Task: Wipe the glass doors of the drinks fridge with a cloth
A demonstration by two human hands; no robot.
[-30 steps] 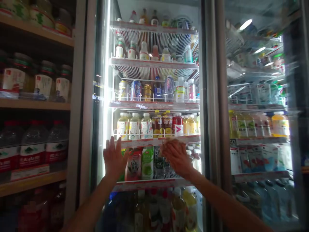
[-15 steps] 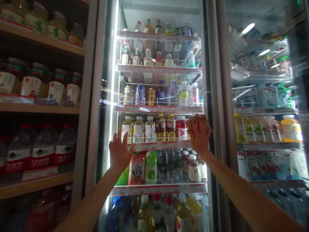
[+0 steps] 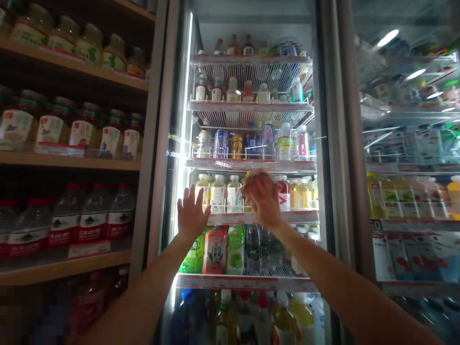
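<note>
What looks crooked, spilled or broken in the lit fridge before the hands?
Only one thing: the green bottle at the left end of the shelf below the left hand seems to lean, while its neighbours stand upright. No spill or damage shows. The right hand is blurred.

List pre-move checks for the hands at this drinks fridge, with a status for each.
1. Contact of left hand with fridge door: ok, palm flat, fingers spread.
2. Grip of right hand: cannot tell; it is blurred, and something pale may be in it.
3. Both hands in front of the shelf edge, outside the glass: ok.
4. Upright bottles on that shelf: ok.
5. Door fully shut against its frame: cannot tell.
</note>
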